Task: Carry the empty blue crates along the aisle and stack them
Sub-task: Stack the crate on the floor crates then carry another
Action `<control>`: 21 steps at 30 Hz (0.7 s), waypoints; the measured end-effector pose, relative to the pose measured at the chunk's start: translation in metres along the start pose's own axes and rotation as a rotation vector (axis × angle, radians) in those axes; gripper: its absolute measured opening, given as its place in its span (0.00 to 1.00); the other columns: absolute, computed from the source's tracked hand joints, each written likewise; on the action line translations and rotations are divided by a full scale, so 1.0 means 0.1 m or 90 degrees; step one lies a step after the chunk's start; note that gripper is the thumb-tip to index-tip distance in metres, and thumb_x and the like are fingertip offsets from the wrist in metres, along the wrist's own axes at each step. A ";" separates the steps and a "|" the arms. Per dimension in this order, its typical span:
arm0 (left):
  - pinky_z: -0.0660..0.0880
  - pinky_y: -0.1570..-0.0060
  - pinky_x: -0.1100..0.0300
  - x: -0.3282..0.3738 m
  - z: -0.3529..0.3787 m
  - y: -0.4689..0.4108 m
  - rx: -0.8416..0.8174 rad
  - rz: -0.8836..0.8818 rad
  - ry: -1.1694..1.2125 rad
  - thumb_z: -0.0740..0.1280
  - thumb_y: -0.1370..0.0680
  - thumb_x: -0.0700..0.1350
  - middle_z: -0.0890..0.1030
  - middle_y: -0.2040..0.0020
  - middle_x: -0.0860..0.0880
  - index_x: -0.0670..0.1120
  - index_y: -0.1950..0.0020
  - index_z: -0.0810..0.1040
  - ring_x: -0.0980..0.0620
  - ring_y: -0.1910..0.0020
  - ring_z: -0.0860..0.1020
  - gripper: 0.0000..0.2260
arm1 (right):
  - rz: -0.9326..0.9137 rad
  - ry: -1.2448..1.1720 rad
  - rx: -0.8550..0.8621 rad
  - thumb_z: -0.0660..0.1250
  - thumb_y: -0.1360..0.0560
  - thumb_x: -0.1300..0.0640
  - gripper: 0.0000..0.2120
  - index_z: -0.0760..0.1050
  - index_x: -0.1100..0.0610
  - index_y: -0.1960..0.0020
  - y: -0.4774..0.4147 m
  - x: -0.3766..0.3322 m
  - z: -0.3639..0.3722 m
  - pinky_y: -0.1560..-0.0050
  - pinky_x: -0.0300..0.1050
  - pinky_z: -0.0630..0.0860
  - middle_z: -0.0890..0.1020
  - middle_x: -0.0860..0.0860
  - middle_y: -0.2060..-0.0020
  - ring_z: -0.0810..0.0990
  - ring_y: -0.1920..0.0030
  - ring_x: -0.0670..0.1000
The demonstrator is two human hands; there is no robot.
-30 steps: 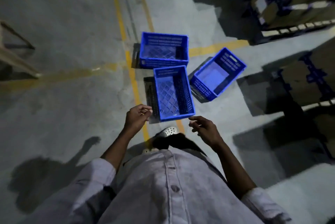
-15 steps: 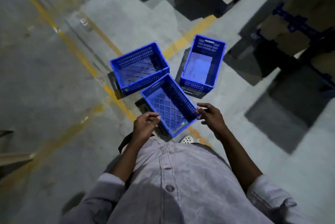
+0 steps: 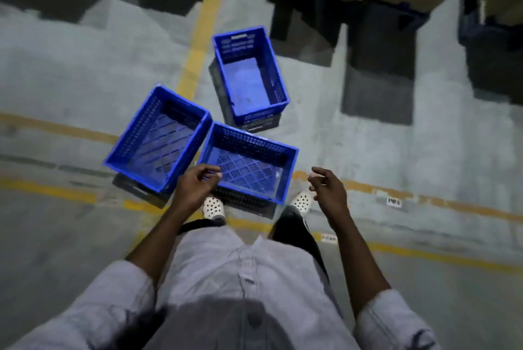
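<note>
Left hand: your left hand hangs over the near left corner of the closest crate, fingers curled loosely inward. Nothing is gripped in it; whether the fingertips brush the crate rim cannot be told.

Right hand: your right hand hovers just right of that same crate, clear of it, fingers half curled and empty.

Nearest crate: a blue plastic crate with perforated walls and a lattice floor sits between your two hands, just ahead of your toes. It is empty and seems to rest on a darker crate beneath it.

Left crate: a second blue perforated plastic crate with a slatted floor lies ahead and to the left of your left hand, turned at an angle, its corner touching or almost touching the nearest crate. It is empty too.

Far crate: a blue plastic crate with a solid flat floor stands well ahead of both hands, apart from the other two, empty. Raised lettering on its far wall is too blurred to read.

Floor: grey concrete floor with worn yellow painted lines running under and beside the crates.

Labels: a small white floor tag to the right of your right hand reads roughly "P05"; another white tag nearer your right forearm is unreadable.

Feet: white perforated clogs show just below the nearest crate.
</note>
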State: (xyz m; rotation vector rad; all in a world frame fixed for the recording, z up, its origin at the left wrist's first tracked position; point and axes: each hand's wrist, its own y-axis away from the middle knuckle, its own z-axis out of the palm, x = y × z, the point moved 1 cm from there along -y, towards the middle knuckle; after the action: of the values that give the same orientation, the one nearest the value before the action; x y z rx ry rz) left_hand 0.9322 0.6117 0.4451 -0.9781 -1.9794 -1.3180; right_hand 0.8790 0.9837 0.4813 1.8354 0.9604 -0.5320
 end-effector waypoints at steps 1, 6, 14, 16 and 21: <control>0.88 0.46 0.41 -0.03 -0.09 -0.08 -0.011 -0.002 -0.027 0.78 0.15 0.47 0.90 0.51 0.51 0.53 0.40 0.90 0.49 0.49 0.89 0.05 | 0.006 0.005 0.021 0.72 0.16 0.52 0.11 0.84 0.46 0.34 0.06 0.09 0.07 0.48 0.53 0.85 0.89 0.49 0.48 0.88 0.51 0.50; 0.85 0.42 0.43 -0.36 -0.13 -0.55 -0.032 0.012 -0.143 0.77 0.15 0.49 0.89 0.46 0.50 0.51 0.35 0.89 0.49 0.45 0.87 0.09 | 0.047 -0.025 0.125 0.71 0.15 0.45 0.10 0.83 0.40 0.34 0.03 0.48 0.52 0.45 0.55 0.83 0.87 0.45 0.45 0.86 0.46 0.47; 0.74 0.25 0.34 -1.92 0.53 -1.78 -0.125 -0.004 -0.318 0.78 0.17 0.58 0.76 0.25 0.44 0.52 0.21 0.78 0.37 0.22 0.72 0.27 | 0.031 0.069 0.136 0.72 0.15 0.47 0.19 0.76 0.48 0.26 -1.02 1.86 1.78 0.35 0.58 0.80 0.81 0.51 0.36 0.82 0.37 0.54; 0.70 0.23 0.31 -2.27 0.70 -2.16 -0.136 -0.010 -0.334 0.78 0.16 0.55 0.72 0.21 0.43 0.51 0.16 0.74 0.37 0.19 0.69 0.30 | 0.020 0.101 0.138 0.72 0.16 0.47 0.25 0.73 0.52 0.22 -1.47 2.25 2.09 0.30 0.61 0.77 0.79 0.54 0.32 0.79 0.32 0.58; 0.69 0.22 0.30 -3.21 0.87 -3.11 -0.101 -0.057 -0.341 0.78 0.23 0.68 0.68 0.18 0.41 0.54 0.12 0.65 0.34 0.18 0.66 0.45 | 0.079 0.170 0.218 0.73 0.19 0.43 0.40 0.63 0.58 0.15 -2.47 3.00 2.61 0.26 0.66 0.67 0.70 0.62 0.23 0.67 0.23 0.66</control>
State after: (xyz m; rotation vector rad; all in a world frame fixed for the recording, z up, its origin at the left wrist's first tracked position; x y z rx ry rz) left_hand 0.8578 0.5309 0.0033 -1.4536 -2.3541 -1.3809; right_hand 0.8723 0.9210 0.0169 2.3019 0.9659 -0.3975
